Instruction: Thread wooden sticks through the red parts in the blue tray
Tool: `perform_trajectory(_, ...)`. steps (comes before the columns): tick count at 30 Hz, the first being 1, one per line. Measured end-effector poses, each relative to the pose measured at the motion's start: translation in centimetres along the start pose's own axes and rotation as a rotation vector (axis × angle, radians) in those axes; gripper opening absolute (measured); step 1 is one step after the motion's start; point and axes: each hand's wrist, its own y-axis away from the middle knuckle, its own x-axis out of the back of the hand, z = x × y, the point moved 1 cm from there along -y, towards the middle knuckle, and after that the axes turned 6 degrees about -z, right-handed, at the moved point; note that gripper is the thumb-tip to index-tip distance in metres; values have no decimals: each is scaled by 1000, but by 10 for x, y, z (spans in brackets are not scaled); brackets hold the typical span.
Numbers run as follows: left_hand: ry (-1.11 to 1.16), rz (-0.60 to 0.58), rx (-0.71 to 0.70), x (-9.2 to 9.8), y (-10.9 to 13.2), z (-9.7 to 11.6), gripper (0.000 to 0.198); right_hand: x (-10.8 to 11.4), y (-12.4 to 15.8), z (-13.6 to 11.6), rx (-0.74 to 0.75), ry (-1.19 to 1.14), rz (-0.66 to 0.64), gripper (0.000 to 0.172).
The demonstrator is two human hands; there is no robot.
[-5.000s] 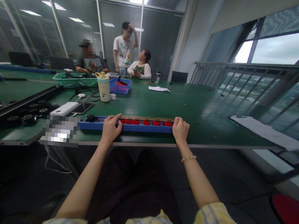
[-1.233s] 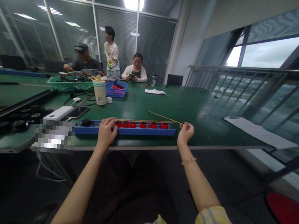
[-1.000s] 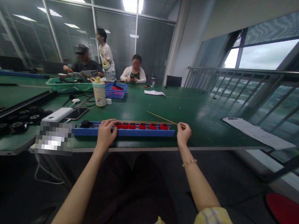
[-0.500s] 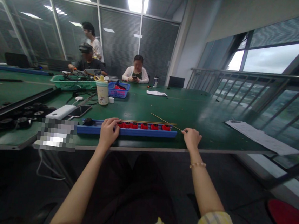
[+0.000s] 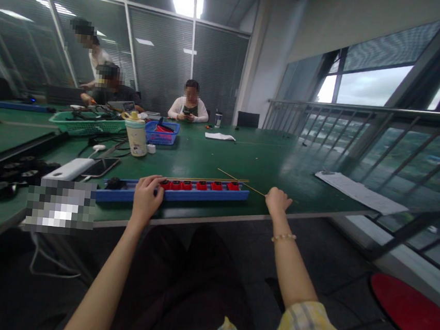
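Note:
A long blue channel lies along the front of the green table, with several red blocks in a row inside it, dark on top. Near its left end sits a black round part. My left hand is closed over the channel's left half, thumb at the front wall, fingertips by the leftmost red block. Past the channel's right end, my right hand pinches the near end of a thin yellowish stick, which slants across the channel's far right corner. More thin yellowish strips run lengthwise along the far wall.
Left of the channel are a white power bank, a phone and black round parts. Behind stand a cup, a green basket and a blue basket. Papers lie right. Several people are across the table.
The view has swung right, so the table's things appear further left. My right hand, pinching the stick, is slightly further from the channel's end. A standing person at the back has moved left.

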Motion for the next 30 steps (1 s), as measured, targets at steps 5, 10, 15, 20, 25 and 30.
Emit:
perform_trajectory(5,1,6,-8,0,-1,0,30,-2,0,0,-12,145,-25,20)
perform_trajectory(10,9,0,-8,0,-1,-1,29,-4,3,-3,31,246,-38,11)
perform_trajectory(15,2,2,-8,0,0,0,30,-4,7,-23,256,332,34,23)
perform_trajectory(20,8,5,-16,0,0,2,31,-23,18,-35,489,157,180,31)
perform_trajectory(25,1,8,-16,0,0,1,31,-44,23,-30,560,80,175,30)
perform_trajectory(30,-66,62,30,1,0,1,27,-46,23,-26,650,41,110,30)
